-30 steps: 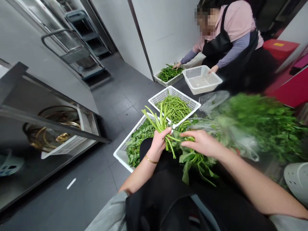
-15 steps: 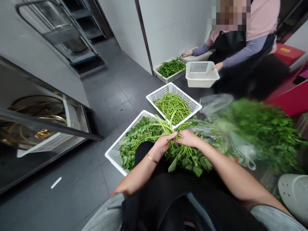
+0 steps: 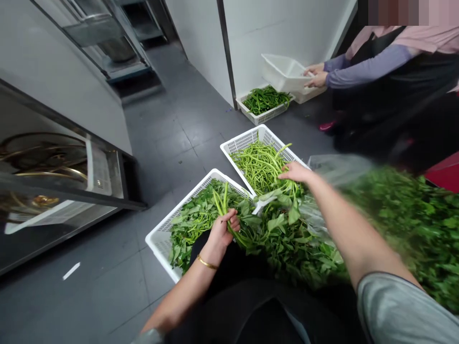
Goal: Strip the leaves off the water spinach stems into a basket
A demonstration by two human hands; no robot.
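My left hand, with a gold bangle at the wrist, is closed around a few thick green stems that point up over the near basket. That white basket holds leafy greens. My right hand is over the right side of the far white basket, its fingers closed on long-stemmed greens; leaves hang below. Bare green stems fill the far basket. Between my arms lies a heap of leafy greens.
A co-worker's hands hold a white tub near a basket of green peppers or beans. Feathery greens lie at right beside clear plastic. A metal shelf stands at left.
My hands have moved apart: the left back toward me with stems, the right forward to the far basket with greens. The co-worker's tub has moved left, tilted, now in both hands.
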